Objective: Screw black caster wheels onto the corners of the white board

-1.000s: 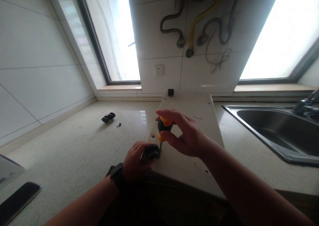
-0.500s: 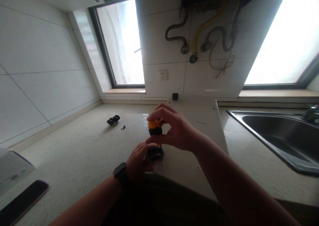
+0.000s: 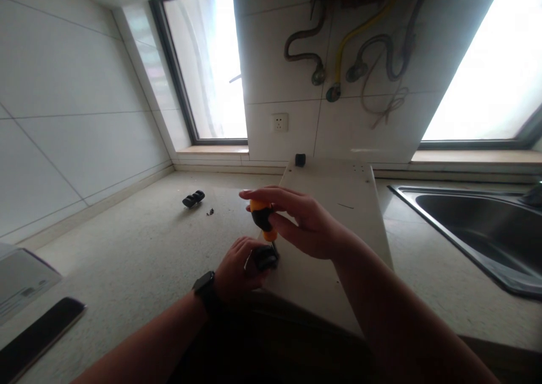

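Observation:
My right hand (image 3: pixel 302 220) is closed around the handle of a stubby orange-and-black screwdriver (image 3: pixel 262 214), palm and fingers over its top. The short shaft points down at the edge of a small black plastic part (image 3: pixel 265 257), which rests at the near left corner of a white board (image 3: pixel 322 260). My left hand (image 3: pixel 237 265), a black watch on its wrist, grips that black part from the left. Whether the tip sits in a screw is too small to tell.
On the counter lie a ridged black part (image 3: pixel 193 199) and several small screws (image 3: pixel 210 212). Another black piece (image 3: pixel 300 160) stands on the board's far end. A phone (image 3: pixel 42 336) and white box (image 3: pixel 25 279) are at left, a sink (image 3: pixel 466 226) at right.
My right hand has shifted its hold: the fingers now stretch over the screwdriver's top, and the handle leans and shows more of its shaft. My left hand stays on the black part.

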Tool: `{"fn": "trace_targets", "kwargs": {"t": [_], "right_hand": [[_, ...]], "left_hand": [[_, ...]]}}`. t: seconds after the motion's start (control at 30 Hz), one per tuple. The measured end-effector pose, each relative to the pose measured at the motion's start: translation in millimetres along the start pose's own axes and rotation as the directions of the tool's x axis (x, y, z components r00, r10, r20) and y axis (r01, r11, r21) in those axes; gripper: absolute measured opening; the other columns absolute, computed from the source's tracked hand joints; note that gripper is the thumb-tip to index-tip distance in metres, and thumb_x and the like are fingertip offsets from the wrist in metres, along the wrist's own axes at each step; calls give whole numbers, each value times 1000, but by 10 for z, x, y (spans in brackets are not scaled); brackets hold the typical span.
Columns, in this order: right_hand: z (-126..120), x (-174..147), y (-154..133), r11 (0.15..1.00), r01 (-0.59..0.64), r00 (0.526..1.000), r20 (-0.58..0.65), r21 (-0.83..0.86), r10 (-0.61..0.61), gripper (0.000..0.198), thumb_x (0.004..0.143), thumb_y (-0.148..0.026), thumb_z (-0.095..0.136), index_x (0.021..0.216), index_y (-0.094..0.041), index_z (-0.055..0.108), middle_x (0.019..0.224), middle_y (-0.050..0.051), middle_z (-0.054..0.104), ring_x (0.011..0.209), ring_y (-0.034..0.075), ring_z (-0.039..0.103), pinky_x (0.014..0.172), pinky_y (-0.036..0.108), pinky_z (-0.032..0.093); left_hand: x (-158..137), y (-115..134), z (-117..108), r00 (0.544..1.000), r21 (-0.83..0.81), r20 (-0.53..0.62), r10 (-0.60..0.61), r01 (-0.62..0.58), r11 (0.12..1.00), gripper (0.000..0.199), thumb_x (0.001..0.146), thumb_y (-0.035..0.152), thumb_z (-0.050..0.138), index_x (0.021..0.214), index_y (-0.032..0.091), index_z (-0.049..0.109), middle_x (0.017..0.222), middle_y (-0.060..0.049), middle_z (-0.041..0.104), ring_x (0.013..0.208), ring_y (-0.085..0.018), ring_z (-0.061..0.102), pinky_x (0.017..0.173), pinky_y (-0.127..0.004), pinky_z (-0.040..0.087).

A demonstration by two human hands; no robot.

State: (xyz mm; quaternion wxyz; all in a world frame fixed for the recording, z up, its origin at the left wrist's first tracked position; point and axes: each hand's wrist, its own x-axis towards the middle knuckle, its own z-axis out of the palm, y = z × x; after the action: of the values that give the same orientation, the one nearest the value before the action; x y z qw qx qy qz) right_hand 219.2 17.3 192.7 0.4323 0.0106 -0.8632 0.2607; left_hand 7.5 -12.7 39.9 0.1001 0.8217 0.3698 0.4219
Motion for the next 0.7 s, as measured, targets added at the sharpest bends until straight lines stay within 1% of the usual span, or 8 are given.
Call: {"fn": "trace_targets", "kwargs": {"t": [0.1,0.23,0.27,0.33,0.47,0.53,0.6,0.7], "right_hand": [[-12,-24,22,1000,-5,1000,10,11,5,45,91,-9,61,135,-24,59,123,7,63,110,16,64,91,32,57],[13,-64,96,997,14,998,-54,73,-10,43,86,-15,74,126,-24,63,110,3,55,95,12,63,79,27,59],[30,-69,112,998,30,997,-76,54,-26,44,84,-15,76,125,-24,63,108,2,54,92,12,62,77,27,58],[74,-68,133,997,74,988,-131,-34,-78,45,80,-18,81,121,-24,64,103,1,52,88,12,59,73,28,57],[159,-47,133,970,113,962,-221,-214,-161,44,77,-28,85,116,-25,63,98,1,50,83,14,54,67,31,53],[173,-40,120,962,109,959,-228,-249,-168,45,78,-29,84,117,-26,63,99,1,50,85,15,54,68,31,52],[156,-39,107,973,101,967,-210,-208,-145,42,82,-27,80,121,-25,62,103,3,52,90,16,56,72,33,53],[86,-55,106,999,47,992,-118,15,-45,35,94,-22,62,130,-24,60,124,9,57,112,20,58,89,38,53]], "left_hand": [[49,73,-54,1000,-47,-9,-16,15,999,46,82,29,74,123,24,54,117,-10,65,107,-28,61,92,-46,50],[208,263,-141,995,-146,-83,-48,36,989,46,87,40,72,126,23,54,125,-11,63,114,-29,60,95,-46,50],[252,318,-158,993,-166,-99,-63,46,985,45,87,40,74,125,23,56,123,-10,64,112,-28,61,94,-44,51],[331,420,-175,988,-206,-118,-104,79,975,41,85,37,78,120,23,60,117,-7,68,107,-26,64,90,-41,53],[424,567,-163,964,-358,-182,-195,119,926,31,84,33,80,109,21,66,106,-4,71,96,-23,67,83,-36,56],[448,609,-155,952,-402,-203,-230,133,906,27,85,32,79,106,20,67,101,-3,72,90,-21,67,78,-33,56],[464,623,-161,948,-407,-198,-250,153,901,22,87,31,76,104,20,69,99,-3,72,89,-20,67,77,-32,56],[478,578,-208,960,-401,-150,-236,159,902,18,91,32,72,105,20,70,102,-5,73,93,-21,67,82,-34,55]]}}
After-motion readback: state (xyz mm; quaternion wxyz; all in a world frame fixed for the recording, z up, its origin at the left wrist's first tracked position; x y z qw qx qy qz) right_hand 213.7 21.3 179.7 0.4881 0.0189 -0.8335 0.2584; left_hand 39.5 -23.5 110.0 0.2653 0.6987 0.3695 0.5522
